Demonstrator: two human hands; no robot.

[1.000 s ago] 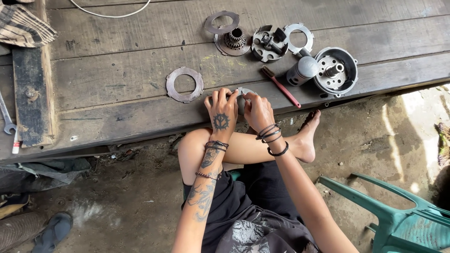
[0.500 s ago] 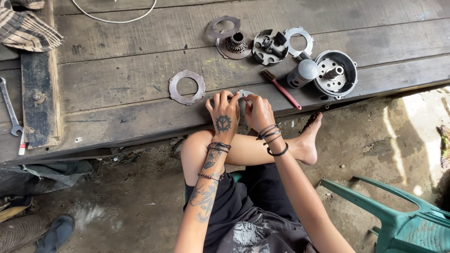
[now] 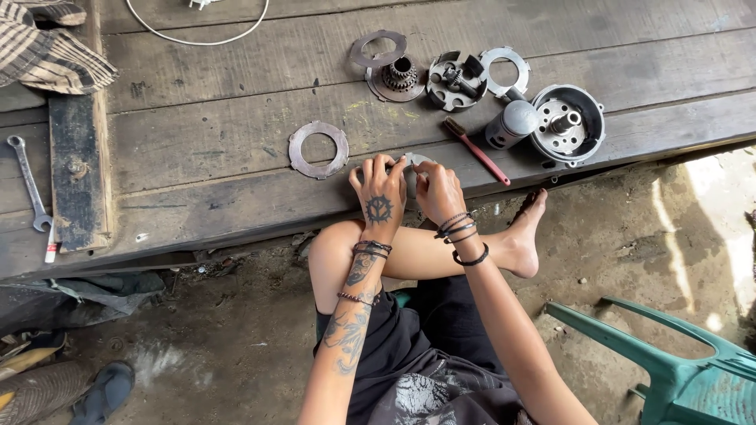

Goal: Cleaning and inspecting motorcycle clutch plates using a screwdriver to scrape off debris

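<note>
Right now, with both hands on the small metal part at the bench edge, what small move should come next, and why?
Probably ease the metal part inward on the wooden bench. The left hand and right hand pinch it right at the edge, above the dirt floor, where it could drop.

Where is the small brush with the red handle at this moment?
In the head view, the small brush with the red handle lies on the wooden platform, right of the person's right hand and just left of the grey metal cylinder.
</note>
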